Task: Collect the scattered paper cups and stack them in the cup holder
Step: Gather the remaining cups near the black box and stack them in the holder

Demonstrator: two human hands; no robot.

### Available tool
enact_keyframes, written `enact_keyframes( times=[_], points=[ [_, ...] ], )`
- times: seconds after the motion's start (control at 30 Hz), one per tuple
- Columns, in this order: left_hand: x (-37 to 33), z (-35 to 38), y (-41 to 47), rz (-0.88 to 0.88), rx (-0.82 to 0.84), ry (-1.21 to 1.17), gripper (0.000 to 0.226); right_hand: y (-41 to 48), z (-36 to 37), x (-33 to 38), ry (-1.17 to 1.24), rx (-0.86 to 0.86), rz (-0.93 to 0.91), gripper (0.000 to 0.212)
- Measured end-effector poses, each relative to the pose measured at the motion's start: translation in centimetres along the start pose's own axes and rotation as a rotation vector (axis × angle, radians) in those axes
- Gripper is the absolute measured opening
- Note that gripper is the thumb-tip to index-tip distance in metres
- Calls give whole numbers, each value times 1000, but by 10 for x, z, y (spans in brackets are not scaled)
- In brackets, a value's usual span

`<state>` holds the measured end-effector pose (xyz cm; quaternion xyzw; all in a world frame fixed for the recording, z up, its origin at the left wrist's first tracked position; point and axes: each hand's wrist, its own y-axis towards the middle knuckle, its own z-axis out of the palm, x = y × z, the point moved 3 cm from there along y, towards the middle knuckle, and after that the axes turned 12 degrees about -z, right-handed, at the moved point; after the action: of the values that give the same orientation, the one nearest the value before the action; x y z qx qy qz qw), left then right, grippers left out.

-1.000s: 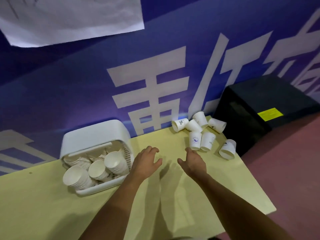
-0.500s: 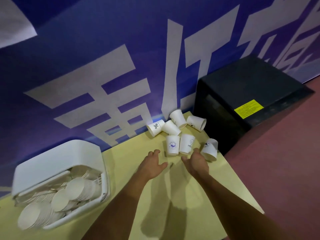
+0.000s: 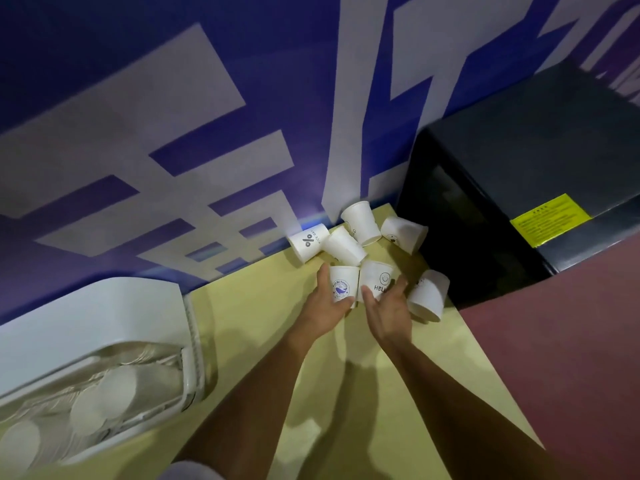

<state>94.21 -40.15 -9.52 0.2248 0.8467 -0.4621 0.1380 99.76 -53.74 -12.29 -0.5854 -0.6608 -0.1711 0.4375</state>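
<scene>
Left hand [image 3: 329,308] fingers curl round the whale cup [image 3: 343,287], right hand [image 3: 389,311] fingers round the HELLO cup [image 3: 379,277], at the bench [image 3: 263,306] corner; lifting could knock the edge cup [image 3: 427,296] off.

Bare forearms [image 3: 256,393] run to the left grip [image 3: 327,304] and right grip [image 3: 388,311]; pale garment edge [image 3: 194,472] below

We see matt white paper cups [image 3: 346,245], a smooth pale-yellow table [image 3: 263,327], a smooth white plastic cup holder [image 3: 104,317], a matt black cabinet [image 3: 519,150], its glossy yellow label [image 3: 550,218], a matt printed banner [image 3: 173,116].
</scene>
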Motion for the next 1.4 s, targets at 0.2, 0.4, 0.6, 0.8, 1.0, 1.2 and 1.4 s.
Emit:
enact_keyframes(
  times=[0.2,0.4,0.6,0.8,1.0,1.2,1.4],
  points=[
    [8,-11,-5,30,-43,-94,87,-7,2,9,51,55,-54,72],
    [28,-44,-33,38,-147,-202,82,-35,5,43,58,119,-219,85],
    [71,-77,-81,52,-244,-304,91,-77,16,81,151,232,-362,91],
    [130,-116,-131,120,-408,-341,92,-124,45,119,277,315,-437,67],
    [187,-166,-169,156,-562,-385,77,-166,77,171,256,386,-573,64],
    [248,-209,-199,137,-750,-410,73,-203,117,211,227,455,-695,64],
    [283,-222,-212,122,-775,-490,70,-226,145,220,141,414,-763,70]
  ],
)
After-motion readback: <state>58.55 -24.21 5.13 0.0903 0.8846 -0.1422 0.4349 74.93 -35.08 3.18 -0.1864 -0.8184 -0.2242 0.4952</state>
